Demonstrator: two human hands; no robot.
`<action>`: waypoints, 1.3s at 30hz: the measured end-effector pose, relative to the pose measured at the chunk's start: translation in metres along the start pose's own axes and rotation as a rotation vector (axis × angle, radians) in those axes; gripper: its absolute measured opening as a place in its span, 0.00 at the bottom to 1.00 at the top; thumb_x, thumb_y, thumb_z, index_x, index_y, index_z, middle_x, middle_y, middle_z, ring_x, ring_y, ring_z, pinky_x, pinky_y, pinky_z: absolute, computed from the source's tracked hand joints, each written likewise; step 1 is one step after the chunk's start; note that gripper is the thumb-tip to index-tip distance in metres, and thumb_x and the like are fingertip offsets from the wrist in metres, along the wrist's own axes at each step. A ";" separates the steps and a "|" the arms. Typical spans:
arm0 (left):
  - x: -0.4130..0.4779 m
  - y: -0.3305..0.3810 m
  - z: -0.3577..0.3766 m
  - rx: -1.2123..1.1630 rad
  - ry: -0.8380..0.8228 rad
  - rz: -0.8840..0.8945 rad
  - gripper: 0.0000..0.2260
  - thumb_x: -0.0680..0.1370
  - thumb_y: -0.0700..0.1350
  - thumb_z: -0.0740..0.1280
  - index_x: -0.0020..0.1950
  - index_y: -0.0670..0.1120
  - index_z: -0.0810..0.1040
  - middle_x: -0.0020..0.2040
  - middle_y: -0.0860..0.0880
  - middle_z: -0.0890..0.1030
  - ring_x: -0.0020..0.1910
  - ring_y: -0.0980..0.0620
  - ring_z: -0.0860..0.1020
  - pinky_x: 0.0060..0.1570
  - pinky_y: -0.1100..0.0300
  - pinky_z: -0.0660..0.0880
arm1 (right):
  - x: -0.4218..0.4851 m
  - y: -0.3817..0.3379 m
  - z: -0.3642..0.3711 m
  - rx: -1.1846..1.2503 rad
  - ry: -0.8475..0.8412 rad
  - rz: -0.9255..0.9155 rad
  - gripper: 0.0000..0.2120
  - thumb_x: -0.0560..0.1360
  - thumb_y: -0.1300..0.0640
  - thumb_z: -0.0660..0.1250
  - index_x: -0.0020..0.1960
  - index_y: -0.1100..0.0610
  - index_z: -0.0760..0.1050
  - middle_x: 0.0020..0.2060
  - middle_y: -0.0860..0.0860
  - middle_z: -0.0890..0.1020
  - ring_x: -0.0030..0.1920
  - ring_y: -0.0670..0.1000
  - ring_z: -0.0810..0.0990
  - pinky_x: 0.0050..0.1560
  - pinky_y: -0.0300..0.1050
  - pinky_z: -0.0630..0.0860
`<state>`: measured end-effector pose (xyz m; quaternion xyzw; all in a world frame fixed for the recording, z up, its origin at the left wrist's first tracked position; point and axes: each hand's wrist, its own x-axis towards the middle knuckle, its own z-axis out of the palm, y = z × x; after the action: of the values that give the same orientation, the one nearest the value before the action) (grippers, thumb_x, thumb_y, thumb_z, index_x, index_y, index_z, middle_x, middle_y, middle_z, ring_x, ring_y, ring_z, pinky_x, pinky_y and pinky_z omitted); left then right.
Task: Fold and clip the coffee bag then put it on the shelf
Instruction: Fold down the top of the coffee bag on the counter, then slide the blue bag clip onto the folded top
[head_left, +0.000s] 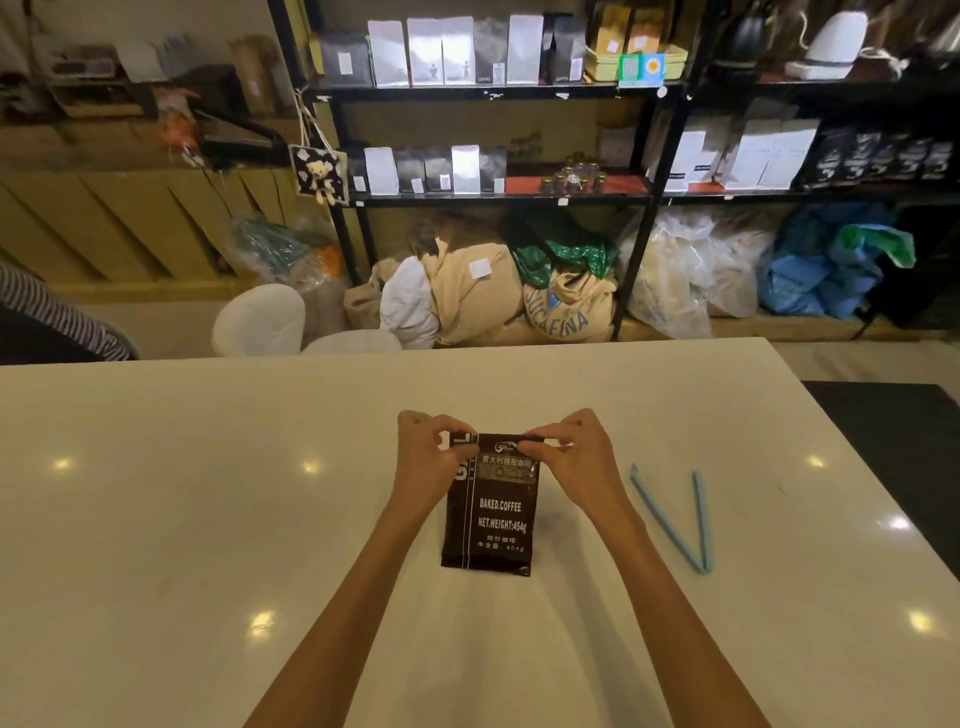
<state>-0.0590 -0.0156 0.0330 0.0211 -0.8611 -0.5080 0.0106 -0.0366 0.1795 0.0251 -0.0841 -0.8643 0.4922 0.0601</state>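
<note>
A dark brown coffee bag (496, 519) with white print lies flat on the white table (208, 519), its top edge pointing away from me. My left hand (428, 454) pinches the bag's top left corner. My right hand (569, 457) pinches the top right corner, and the top edge looks folded over under both sets of fingers. A light blue bag clip (675, 522) lies open in a V shape on the table, to the right of the bag and apart from it. Black shelves (493, 196) stand beyond the table, holding several coffee bags.
Burlap and plastic sacks (519, 291) sit on the floor under the shelves. Two white chair backs (260, 319) stand at the table's far edge. A person's striped sleeve (47, 312) shows at the far left. A dark surface (883, 410) adjoins the table's right side.
</note>
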 end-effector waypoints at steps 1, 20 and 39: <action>0.000 -0.004 -0.002 -0.094 -0.064 -0.022 0.07 0.73 0.39 0.74 0.50 0.43 0.83 0.56 0.44 0.77 0.54 0.48 0.77 0.51 0.64 0.76 | -0.001 0.001 -0.002 0.079 -0.036 0.023 0.07 0.72 0.55 0.76 0.49 0.53 0.85 0.46 0.48 0.77 0.47 0.44 0.77 0.46 0.32 0.72; -0.048 -0.014 0.032 -0.492 0.160 -0.052 0.12 0.82 0.40 0.62 0.40 0.44 0.79 0.35 0.48 0.79 0.34 0.54 0.77 0.38 0.57 0.74 | -0.022 -0.030 0.056 -0.276 0.143 -0.254 0.11 0.77 0.43 0.63 0.45 0.44 0.82 0.44 0.41 0.83 0.52 0.45 0.75 0.59 0.47 0.68; -0.045 -0.005 0.053 -0.489 0.119 -0.070 0.11 0.81 0.42 0.64 0.42 0.40 0.80 0.38 0.38 0.82 0.36 0.48 0.81 0.39 0.49 0.79 | -0.022 0.031 -0.003 0.001 0.006 0.036 0.05 0.77 0.46 0.67 0.42 0.40 0.75 0.47 0.40 0.78 0.51 0.42 0.78 0.53 0.46 0.77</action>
<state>-0.0162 0.0306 0.0026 0.0778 -0.7094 -0.6989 0.0485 -0.0115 0.1932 -0.0006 -0.1010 -0.8623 0.4933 0.0537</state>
